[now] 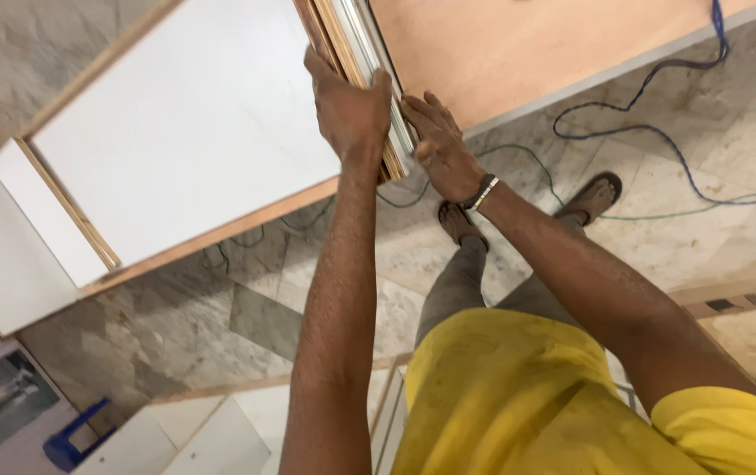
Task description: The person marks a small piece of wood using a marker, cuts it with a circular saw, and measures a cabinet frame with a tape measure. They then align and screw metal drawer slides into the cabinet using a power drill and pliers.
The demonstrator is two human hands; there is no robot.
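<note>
Item: white board panel (175, 123) with bare wood edging, upper left and centre of the frame, tilted over the marble floor (246, 299). A shiny metal strip (369, 53) runs along its right edge, upper centre.

Left hand (349, 107): wrapped over the panel's right edge, thumb on the strip, fingers closed on the wood layers.

Right hand (439, 145): just right of the same edge, fingers extended and pressed flat against the strip; whether it grips cannot be told. A wristband (484, 193) sits at the wrist.

Handling, as a judgement: the panel looks stiff, broad and fairly heavy; the laminate face is probably slippery, so the wood edge offers the surer hold. The metal strip looks smooth and thin.

Surroundings: a tan plywood sheet (518, 44), upper right; blue cable (659, 132) and green cable (527, 163) on the floor; sandalled feet (593, 195) below the hands; yellow shirt (518, 396), lower right.
</note>
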